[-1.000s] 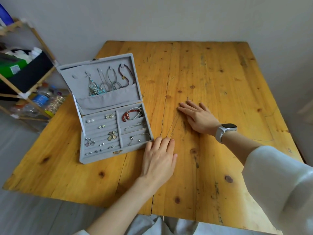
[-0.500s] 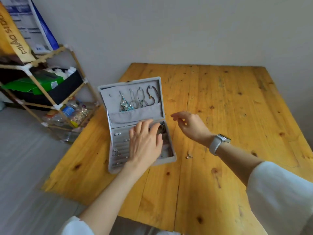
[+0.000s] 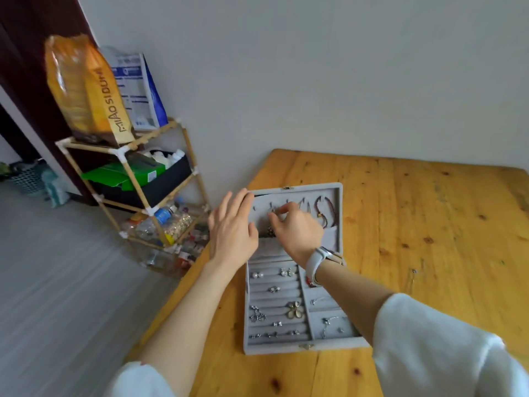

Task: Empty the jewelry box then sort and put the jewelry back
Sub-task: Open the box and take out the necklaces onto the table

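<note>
The jewelry box (image 3: 292, 270) lies open at the frame's centre, near the left edge of the wooden table (image 3: 415, 224). Our right hand (image 3: 297, 230) pinches a hanging piece in the lid; our left hand (image 3: 233, 224) braces the lid's edge, fingers straight. We judge emptying barely begun: rings and earrings (image 3: 274, 308) fill the tray, while only a thin chain (image 3: 415, 275) lies out at right, where we have open tabletop.

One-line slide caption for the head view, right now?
Right hand pinches a necklace hung in the lid of the open grey velvet jewelry box while the left hand steadies it.
</note>
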### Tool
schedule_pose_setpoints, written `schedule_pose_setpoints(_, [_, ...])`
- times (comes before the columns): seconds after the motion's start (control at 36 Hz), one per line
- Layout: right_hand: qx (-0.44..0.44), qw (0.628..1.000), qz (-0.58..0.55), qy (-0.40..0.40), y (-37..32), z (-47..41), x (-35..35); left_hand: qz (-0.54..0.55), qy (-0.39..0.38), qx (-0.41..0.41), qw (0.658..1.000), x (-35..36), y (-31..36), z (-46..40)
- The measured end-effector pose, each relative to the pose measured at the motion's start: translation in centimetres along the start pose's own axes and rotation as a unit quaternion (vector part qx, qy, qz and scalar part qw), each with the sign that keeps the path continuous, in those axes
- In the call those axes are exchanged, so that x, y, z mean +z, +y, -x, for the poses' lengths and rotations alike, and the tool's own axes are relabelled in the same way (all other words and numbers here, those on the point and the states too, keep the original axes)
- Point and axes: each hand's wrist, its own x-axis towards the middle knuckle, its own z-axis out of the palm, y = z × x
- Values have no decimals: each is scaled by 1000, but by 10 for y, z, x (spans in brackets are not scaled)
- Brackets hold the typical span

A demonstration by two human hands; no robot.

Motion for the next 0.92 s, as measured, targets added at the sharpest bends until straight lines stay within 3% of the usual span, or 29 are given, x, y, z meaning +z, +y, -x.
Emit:
schedule_pose_setpoints(0.25, [35,999,-14,37,-13,-2,17,53,56,13,997,10,-3,-1])
schedule_pose_setpoints(0.64, [16,995,22,99,-13,-2,16,44,6,16,999,1,-4,4])
schedule_pose_setpoints(0.92, [102,978,-141,113,-20,0,26,63,0,22,998,-1,-9,4])
